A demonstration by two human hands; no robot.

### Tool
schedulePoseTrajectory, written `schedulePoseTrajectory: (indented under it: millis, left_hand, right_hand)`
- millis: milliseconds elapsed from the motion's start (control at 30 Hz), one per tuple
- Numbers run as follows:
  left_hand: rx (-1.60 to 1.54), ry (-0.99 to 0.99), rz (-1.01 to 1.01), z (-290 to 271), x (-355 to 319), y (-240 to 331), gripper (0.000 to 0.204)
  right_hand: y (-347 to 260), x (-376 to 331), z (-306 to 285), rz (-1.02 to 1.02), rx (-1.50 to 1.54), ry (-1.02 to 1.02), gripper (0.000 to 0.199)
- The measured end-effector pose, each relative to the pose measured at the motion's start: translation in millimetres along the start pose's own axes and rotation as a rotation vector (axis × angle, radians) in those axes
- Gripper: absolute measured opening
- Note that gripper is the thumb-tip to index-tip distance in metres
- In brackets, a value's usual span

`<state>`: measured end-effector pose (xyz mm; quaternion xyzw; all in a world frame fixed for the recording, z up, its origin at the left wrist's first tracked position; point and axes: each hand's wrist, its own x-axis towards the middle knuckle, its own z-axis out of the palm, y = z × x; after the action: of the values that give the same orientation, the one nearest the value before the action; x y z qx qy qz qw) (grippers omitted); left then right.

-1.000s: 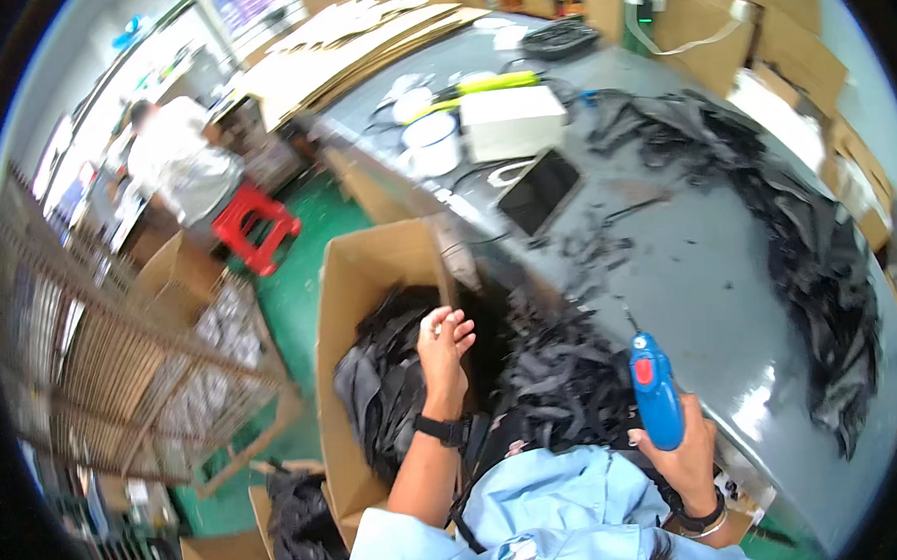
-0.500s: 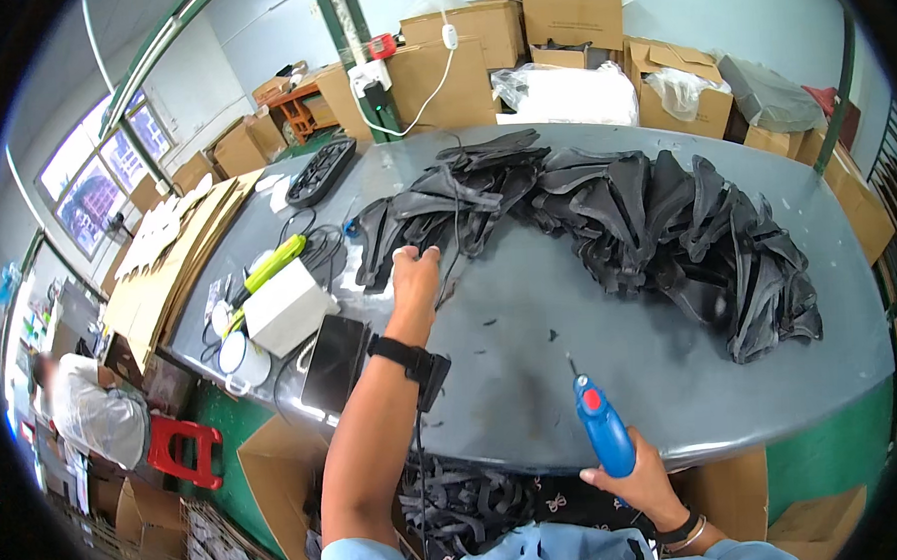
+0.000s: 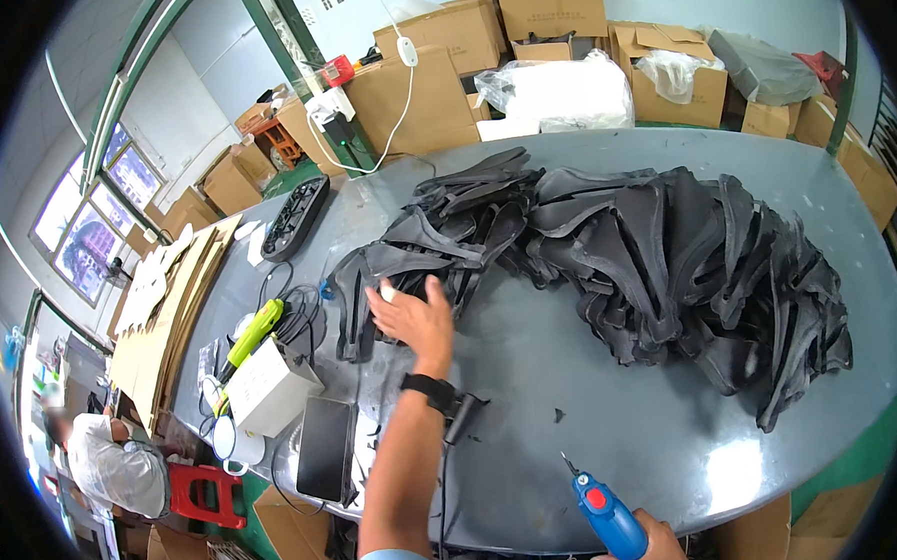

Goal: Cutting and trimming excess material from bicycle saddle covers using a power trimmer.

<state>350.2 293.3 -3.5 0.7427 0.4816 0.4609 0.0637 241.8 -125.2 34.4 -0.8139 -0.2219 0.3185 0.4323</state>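
My left hand reaches out over the grey table, fingers spread, and rests on the near end of a long heap of black foam pieces. A dark watch sits on that wrist. My right hand is at the bottom edge, closed around a blue hand tool with a red button and a thin metal tip pointing up and left.
A white box, a yellow-green tool, a dark tablet and cables lie on the table's left. Flat cardboard sheets are stacked further left. Cardboard boxes line the back. A person sits by a red stool.
My view has swung up from the box of black pieces to the table. My left hand has shifted a little along the near end of the heap. The blue tool stays low right.
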Motion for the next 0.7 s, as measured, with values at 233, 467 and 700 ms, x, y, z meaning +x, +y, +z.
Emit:
schedulePoseTrajectory:
  millis: [233,467,700]
  left_hand:
    - [0.184,-0.368,0.173,19.6,93.8,-29.5,0.058]
    - [-0.023,-0.739,0.521,63.8,111.3,12.5,0.062]
    - [0.261,-0.989,0.375,54.7,127.6,27.3,0.066]
  right_hand:
    - [10.4,-3.7,-1.0,0.11,-0.103,-0.048,0.071]
    - [-1.8,-4.1,-7.2,0.28,-0.094,-0.204,0.077]
    - [-17.8,-0.3,-10.5,0.401,-0.122,-0.248,0.075]
